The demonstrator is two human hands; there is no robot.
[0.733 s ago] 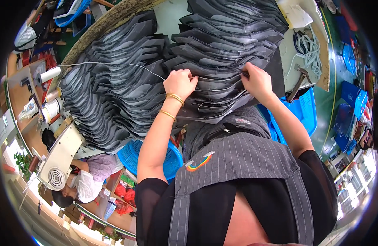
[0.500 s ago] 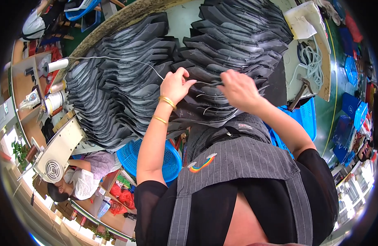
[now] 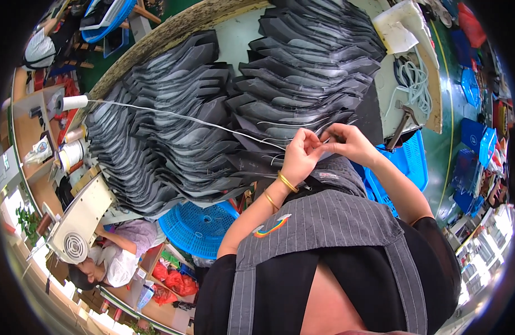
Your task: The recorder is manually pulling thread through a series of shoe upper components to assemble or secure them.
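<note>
A thin white cord [image 3: 190,118] stretches from a white spool [image 3: 74,103] at the left to my left hand [image 3: 300,158], whose fingers are pinched shut on it. My right hand [image 3: 351,145] is closed too, its fingertips meeting those of the left. The cord seems to run between them, but the fingers mostly hide that spot. Both hands are over the near edge of a row of overlapping dark grey flat pieces [image 3: 302,72]. Short lengths of white cord show on the nearest pieces. A second spread of such pieces [image 3: 179,134] lies to the left.
A coil of pale cord [image 3: 416,89] and a metal-ended tool [image 3: 404,125] lie at the table's right. Blue baskets [image 3: 198,226] stand below the near edge. A cream machine [image 3: 81,218] is at left, and another person [image 3: 115,251] sits beside it.
My hands have come together, moving nearer to my body; the left also went right. The cord from the spool, slack before, now runs nearly straight.
</note>
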